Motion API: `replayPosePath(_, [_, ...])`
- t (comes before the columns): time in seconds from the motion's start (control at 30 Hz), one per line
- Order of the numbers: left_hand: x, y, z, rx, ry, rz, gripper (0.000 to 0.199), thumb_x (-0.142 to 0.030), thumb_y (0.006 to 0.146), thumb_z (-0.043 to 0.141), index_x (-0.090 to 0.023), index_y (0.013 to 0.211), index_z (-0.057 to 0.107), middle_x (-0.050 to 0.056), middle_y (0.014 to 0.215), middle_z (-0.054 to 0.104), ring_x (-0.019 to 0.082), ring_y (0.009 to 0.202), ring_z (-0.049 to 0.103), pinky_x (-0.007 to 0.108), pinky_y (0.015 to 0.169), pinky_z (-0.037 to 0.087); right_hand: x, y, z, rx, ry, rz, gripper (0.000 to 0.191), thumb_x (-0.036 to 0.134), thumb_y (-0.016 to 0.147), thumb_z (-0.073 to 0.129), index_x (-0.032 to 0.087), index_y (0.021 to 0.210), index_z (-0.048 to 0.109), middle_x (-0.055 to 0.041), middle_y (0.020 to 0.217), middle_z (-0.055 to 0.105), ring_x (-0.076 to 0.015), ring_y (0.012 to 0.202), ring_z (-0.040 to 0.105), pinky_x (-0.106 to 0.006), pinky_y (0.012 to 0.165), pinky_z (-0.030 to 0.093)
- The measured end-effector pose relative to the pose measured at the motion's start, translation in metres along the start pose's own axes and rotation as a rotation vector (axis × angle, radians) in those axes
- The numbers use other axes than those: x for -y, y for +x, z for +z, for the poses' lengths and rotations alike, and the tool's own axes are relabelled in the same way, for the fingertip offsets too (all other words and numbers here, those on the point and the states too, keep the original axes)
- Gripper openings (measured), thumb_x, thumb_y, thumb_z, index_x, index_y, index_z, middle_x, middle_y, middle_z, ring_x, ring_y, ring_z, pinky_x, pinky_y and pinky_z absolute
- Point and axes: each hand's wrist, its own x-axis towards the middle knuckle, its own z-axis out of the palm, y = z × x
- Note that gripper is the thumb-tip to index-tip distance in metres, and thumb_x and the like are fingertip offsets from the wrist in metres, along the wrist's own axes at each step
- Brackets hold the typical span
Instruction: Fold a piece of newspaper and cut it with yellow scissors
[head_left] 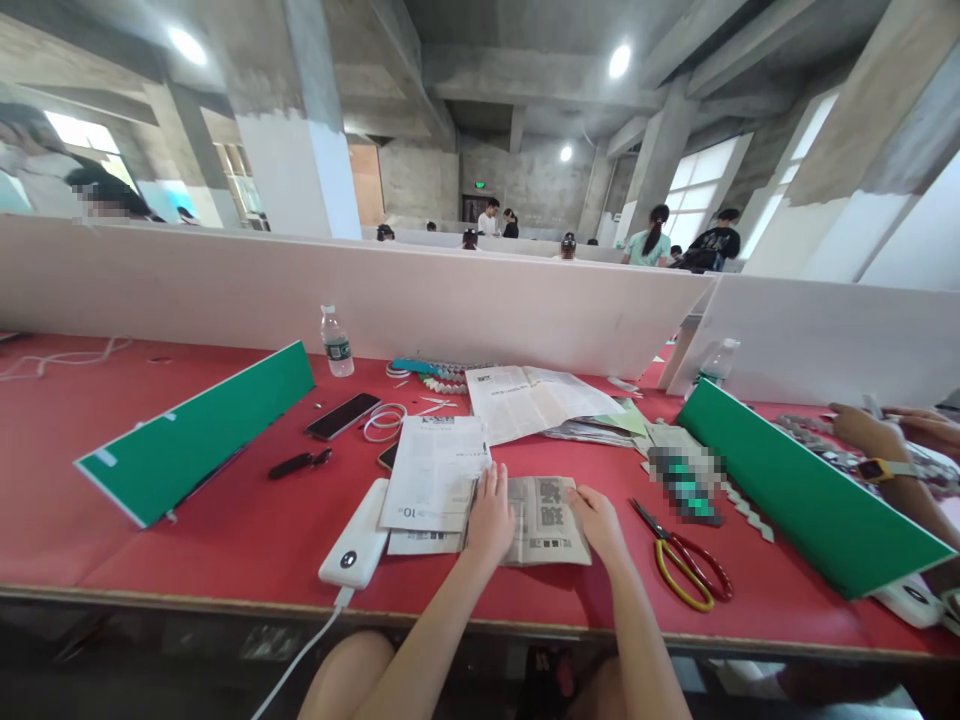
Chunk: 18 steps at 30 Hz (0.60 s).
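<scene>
Pressing flat, the left hand [489, 517] and right hand [598, 520] rest unclenched on a folded newspaper [546, 517].

A red table [187, 520] seen from above, with a folded newspaper [544, 520] near its front edge. The left hand [489, 520] lies flat on the newspaper's left part, the right hand [596, 520] flat on its right edge. Scissors [686, 565] lie right of the newspaper, apart from it. A white power bank [356, 540] lies to its left. Loose sheets [435, 470] overlap its left side. Beyond it lies an open paper [532, 398]. Farther left are a phone [343, 415] and a bottle [337, 342].
</scene>
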Motion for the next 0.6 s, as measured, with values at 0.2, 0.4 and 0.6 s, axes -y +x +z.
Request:
replayPosePath(0.2, [0.013, 0.013, -0.046, -0.081, -0.588, -0.306, 0.091, -0.035, 0.07, 0.064, -0.008, 0.139, 0.01, 0.02, 0.145, 0.02, 0.03, 0.133, 0.019, 0.042, 0.105, 0.028, 0.01, -0.005, -0.016, -0.096, 0.227, -0.085, 0.043, 0.057, 0.077, 0.043, 0.017, 0.063, 0.051, 0.0011, 0.058, 0.05, -0.0138, 0.058, 0.044, -0.023, 0.054, 0.035])
replayPosePath(0.4, [0.021, 0.006, -0.086, 0.676, -1.424, -0.377, 0.051, -0.042, 0.073, 0.062, -0.009, 0.111, 0.055, 0.016, 0.114, 0.061, 0.026, 0.104, 0.058, 0.036, 0.09, 0.047, 0.021, -0.014, -0.034, -0.16, 0.43, -0.047, 0.037, 0.052, 0.076, 0.05, 0.016, 0.07, 0.057, -0.0012, 0.065, 0.057, -0.0152, 0.062, 0.049, -0.025, 0.058, 0.038])
replayPosePath(0.6, [0.015, -0.005, -0.086, 0.599, -1.389, -0.474, 0.052, -0.044, 0.071, 0.064, -0.014, 0.111, 0.052, 0.012, 0.113, 0.063, 0.024, 0.102, 0.06, 0.036, 0.086, 0.049, 0.02, -0.02, -0.047, -0.166, 0.375, -0.058, 0.038, 0.051, 0.076, 0.052, 0.015, 0.07, 0.06, -0.002, 0.065, 0.06, -0.0161, 0.063, 0.05, -0.025, 0.058, 0.039])
